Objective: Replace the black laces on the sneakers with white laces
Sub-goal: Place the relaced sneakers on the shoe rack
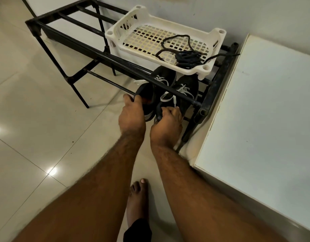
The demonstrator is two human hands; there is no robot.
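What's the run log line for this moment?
left hand grips left sneaker | right hand grips right sneaker | black laces in basket

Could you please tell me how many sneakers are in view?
2: the left sneaker and the right sneaker sit side by side on the rack's lower shelf, under the white basket. None seems hidden.

Left hand point(131, 112) and right hand point(168, 122) each grip a black sneaker's heel; white-laced sneakers point(184, 91) extend beyond the fingers.
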